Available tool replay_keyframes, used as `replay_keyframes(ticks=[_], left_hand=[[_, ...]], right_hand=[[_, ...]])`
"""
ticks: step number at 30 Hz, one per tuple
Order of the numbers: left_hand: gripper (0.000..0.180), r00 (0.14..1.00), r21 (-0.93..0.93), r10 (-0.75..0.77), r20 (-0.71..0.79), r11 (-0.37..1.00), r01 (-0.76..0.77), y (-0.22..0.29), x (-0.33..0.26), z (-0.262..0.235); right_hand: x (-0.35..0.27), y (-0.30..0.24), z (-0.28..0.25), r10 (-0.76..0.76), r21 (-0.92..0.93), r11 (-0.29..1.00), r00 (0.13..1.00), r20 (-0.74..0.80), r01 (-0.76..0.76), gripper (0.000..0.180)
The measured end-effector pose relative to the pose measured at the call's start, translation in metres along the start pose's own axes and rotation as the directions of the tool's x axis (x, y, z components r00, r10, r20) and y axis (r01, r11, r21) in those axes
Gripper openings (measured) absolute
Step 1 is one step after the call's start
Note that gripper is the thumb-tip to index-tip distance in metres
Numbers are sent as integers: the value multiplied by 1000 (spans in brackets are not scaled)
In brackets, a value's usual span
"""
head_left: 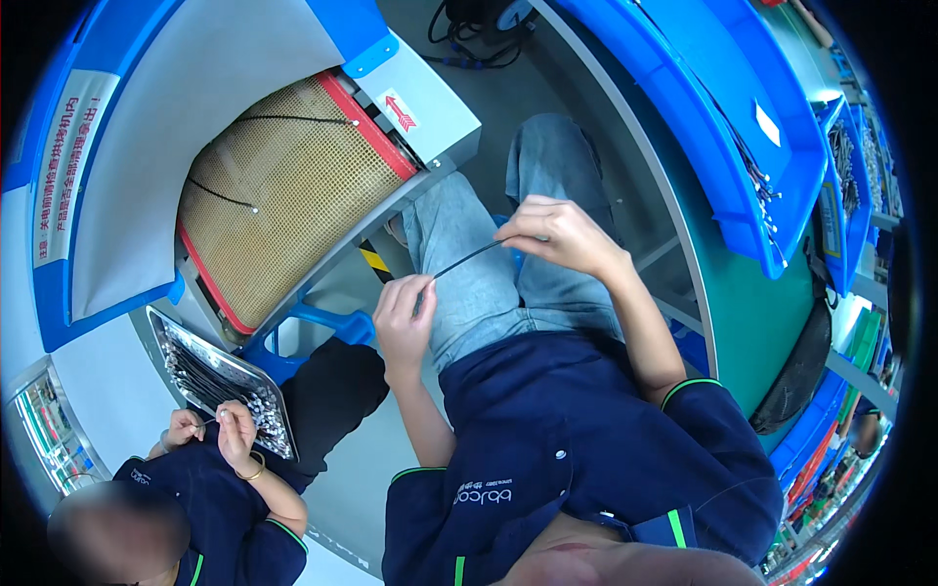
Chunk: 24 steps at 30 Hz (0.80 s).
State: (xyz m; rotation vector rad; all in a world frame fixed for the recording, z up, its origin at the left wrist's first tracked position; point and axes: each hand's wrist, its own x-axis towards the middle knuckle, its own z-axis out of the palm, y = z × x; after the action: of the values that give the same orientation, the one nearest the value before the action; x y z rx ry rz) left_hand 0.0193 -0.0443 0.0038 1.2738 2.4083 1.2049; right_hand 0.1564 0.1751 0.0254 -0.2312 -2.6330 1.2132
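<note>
A thin black cable (467, 258) stretches between my two hands above my lap. My left hand (404, 314) pinches its lower left end, and the fingers are closed round it. My right hand (559, 232) grips the upper right end between thumb and fingertips. Both ends of the cable are hidden inside my fingers. Two more black cables lie apart on the mesh conveyor belt (283, 210) to my left: one cable (298, 119) near the far side, another cable (223, 197) closer in, each with a small pale tip.
At my right, a long blue tray (723, 195) with several cables stands on a green table (743, 322). A white-and-blue machine housing (195, 88) covers the belt. Lower left, a co-worker's hands (234, 435) hold something thin beside a metal tray (176, 327) of cables.
</note>
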Motion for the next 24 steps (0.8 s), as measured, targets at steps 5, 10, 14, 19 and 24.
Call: replay_keyframes(ticks=[5, 10, 14, 19, 24], left_hand=[[13, 999, 78, -23, -42, 997, 27, -20, -8, -17], [11, 988, 142, -110, -106, 982, 125, -35, -18, -35], [10, 985, 132, -128, -115, 981, 143, -37, -19, -43], [10, 983, 136, -155, -93, 976, 167, -37, -21, -49], [10, 984, 108, -163, -77, 979, 171, -38, -24, -50]], right_hand=[[-10, 16, -16, 57, -90, 994, 998, -12, -58, 10], [-16, 22, -31, 151, -34, 988, 988, -39, -152, 13], [-16, 20, -34, 209, 18, 978, 976, -61, -208, 16], [-16, 22, -35, 143, -36, 989, 986, -82, -146, 15], [-20, 19, -33, 177, 15, 984, 982, -73, -176, 15]])
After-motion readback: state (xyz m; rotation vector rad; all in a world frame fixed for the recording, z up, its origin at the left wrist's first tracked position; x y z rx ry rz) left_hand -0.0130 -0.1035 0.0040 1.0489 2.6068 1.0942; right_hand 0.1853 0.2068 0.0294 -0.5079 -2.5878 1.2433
